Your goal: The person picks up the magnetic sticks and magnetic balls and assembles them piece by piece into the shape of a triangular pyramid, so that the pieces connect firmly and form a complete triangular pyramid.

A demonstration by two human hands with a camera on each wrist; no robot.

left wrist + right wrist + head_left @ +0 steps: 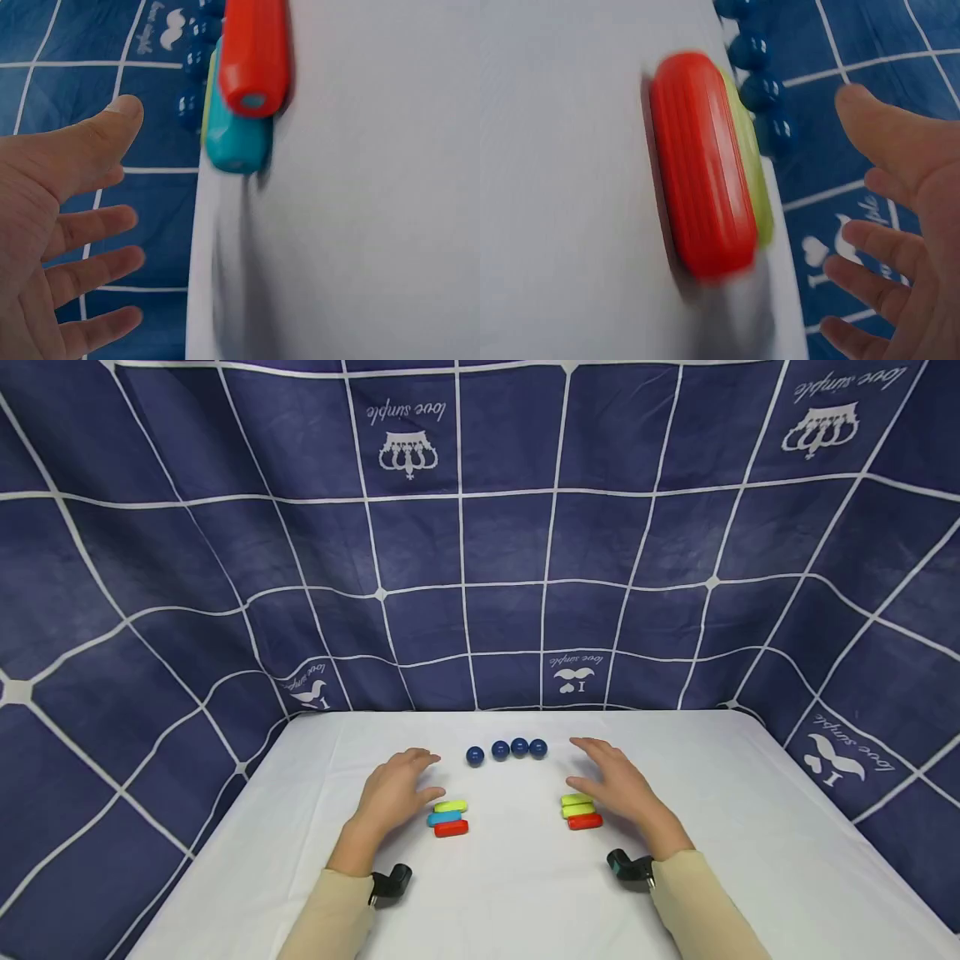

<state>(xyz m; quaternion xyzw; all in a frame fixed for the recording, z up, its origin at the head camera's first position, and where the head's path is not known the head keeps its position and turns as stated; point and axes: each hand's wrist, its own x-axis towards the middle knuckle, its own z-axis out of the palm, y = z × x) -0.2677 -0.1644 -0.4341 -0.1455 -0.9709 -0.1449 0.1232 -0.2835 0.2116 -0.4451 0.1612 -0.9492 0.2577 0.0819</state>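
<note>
My left hand (394, 792) hovers with spread fingers just left of three rounded plastic sticks: a yellow-green stick (451, 807), a blue stick (445, 818) and a red stick (451, 828). On the other side, my right hand (621, 785) holds nothing, its fingers extended. Beside its thumb lie two yellow-green sticks (578, 811) and a ridged red stick (701, 165). Several glossy dark blue balls (519, 747) sit in a row farther back, between the hands. In the left wrist view, a gap separates the thumb from the blue stick (236, 142).
A white cloth covers the table (517, 893). Behind it and along both sides hangs a navy curtain (502, 543) with white grid lines. Each wrist wears a small black camera, one on the left wrist (392, 882) and one on the right wrist (630, 866).
</note>
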